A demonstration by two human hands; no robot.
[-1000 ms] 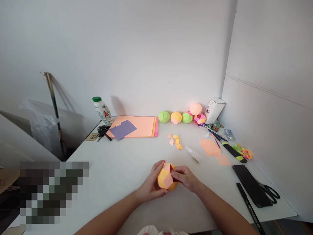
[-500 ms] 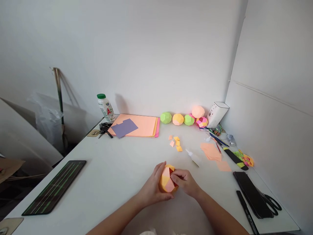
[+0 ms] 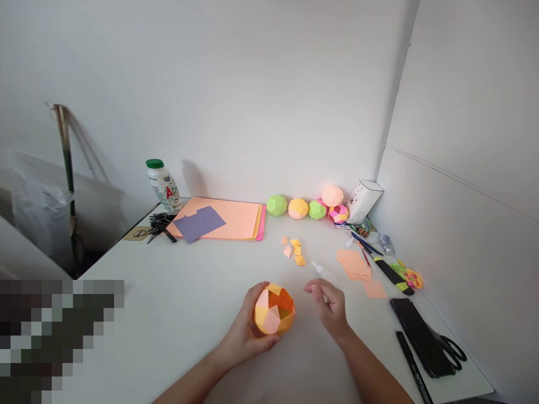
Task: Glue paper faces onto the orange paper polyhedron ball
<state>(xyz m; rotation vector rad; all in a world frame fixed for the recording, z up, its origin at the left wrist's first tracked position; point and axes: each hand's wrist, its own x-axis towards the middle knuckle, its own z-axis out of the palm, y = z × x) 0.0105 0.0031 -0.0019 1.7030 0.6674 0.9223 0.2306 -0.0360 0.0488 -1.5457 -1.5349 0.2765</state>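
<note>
- The left hand (image 3: 244, 336) cups an orange-and-peach paper ball (image 3: 273, 310) just above the counter (image 3: 189, 303), fingers wrapped around its near side so the unfinished opening faces up and right.
- The right hand (image 3: 330, 306) hovers just beside the ball, apart from it, fingers loosely spread and empty, blurred.
- Beyond it lie a small glue bottle (image 3: 322, 271) and loose paper pieces (image 3: 295, 250), near enough to reach.
- To the right sit a dark phone (image 3: 410, 325) and scissors (image 3: 452, 349).
- Against the far wall, finished balls (image 3: 307, 207) line up beside a stack of coloured sheets (image 3: 223, 220).
</note>
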